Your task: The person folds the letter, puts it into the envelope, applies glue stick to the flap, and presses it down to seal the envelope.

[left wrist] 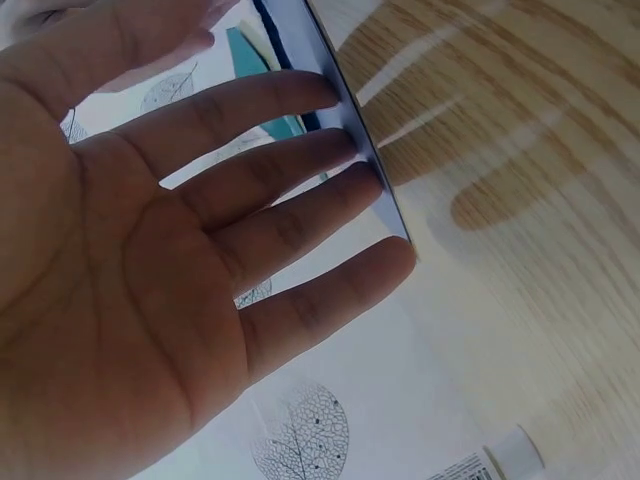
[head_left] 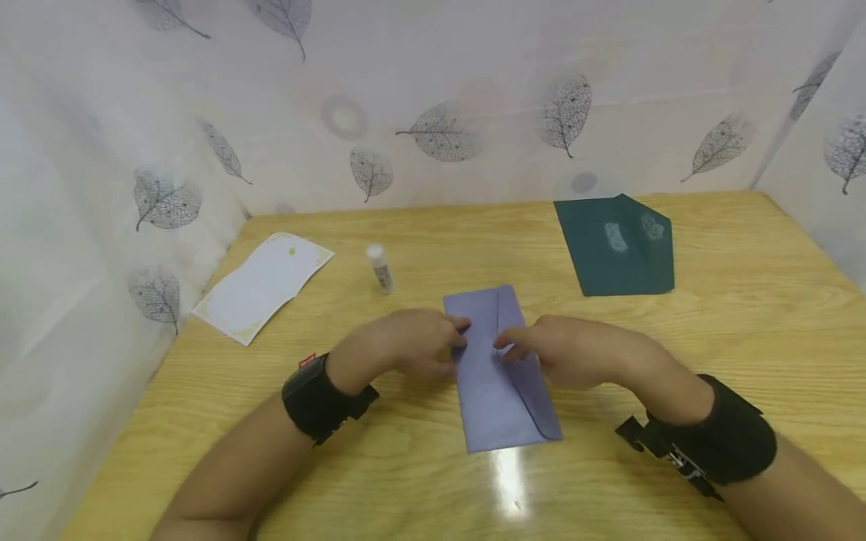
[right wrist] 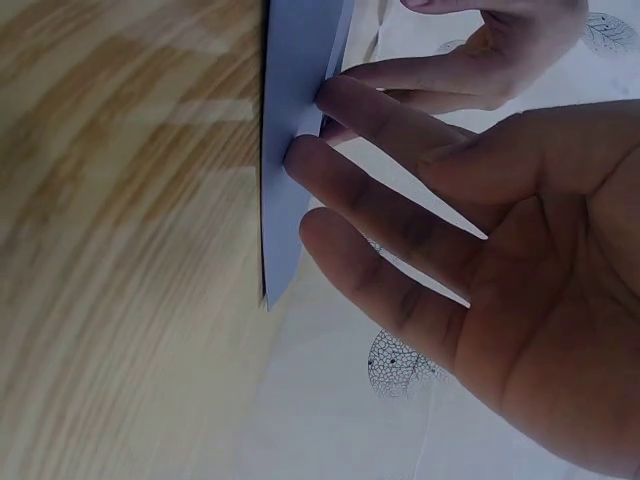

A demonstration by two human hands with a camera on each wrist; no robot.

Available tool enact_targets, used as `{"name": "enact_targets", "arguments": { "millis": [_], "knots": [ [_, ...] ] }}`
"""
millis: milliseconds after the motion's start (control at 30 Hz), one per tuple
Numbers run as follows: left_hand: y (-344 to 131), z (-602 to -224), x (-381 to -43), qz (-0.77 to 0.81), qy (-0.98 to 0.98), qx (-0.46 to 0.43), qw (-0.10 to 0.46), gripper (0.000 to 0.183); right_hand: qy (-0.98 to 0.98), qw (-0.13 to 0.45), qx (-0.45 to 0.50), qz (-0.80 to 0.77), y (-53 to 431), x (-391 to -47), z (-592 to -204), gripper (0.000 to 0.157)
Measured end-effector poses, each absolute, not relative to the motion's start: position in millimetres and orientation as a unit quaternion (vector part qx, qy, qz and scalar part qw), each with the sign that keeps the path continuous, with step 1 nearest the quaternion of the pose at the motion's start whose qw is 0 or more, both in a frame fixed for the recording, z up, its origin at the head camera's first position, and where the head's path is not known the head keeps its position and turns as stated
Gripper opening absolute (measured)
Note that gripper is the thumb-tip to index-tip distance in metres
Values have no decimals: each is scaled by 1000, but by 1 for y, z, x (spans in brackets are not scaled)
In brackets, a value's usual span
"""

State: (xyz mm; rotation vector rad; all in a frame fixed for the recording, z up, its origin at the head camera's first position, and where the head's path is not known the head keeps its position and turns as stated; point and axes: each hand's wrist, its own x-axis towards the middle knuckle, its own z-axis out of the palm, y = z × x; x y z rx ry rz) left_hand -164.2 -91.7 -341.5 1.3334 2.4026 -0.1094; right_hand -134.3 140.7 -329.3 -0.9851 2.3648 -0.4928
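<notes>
One long lavender envelope (head_left: pixel 485 379); slant-edged flap (head_left: pixel 537 400)

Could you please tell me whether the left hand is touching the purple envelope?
Touching. The left wrist view shows it: the fingertips of the left hand rest against the purple envelope, with no gap visible between them.

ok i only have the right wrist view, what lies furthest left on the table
Observer: A white sheet of paper, seen in the head view.
Operator: and between that and the purple envelope
Observer: A small white tube, a little beyond the left hand.
Operator: anything on the other side, past the right hand
Observer: Yes, a dark green paper piece with two pale patches on it.
</notes>
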Motion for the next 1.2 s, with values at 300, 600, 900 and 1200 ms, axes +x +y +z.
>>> {"name": "enact_targets", "arguments": {
  "millis": [300,600,900,1200],
  "knots": [
    [-87,-342,-163,-22,871,444,207,43,884,226,-387,-132,134,-131,-334,43],
    [-88,-343,-158,-30,874,439,209,50,885,245,-369,-143,133,-128,-331,39],
    [-89,-344,-161,-40,874,443,196,52,874,284,-363,-155,135,-128,-327,36],
    [-88,-346,-159,-30,879,440,182,66,875,274,-364,-162,132,-129,-331,31]
  ]
}}
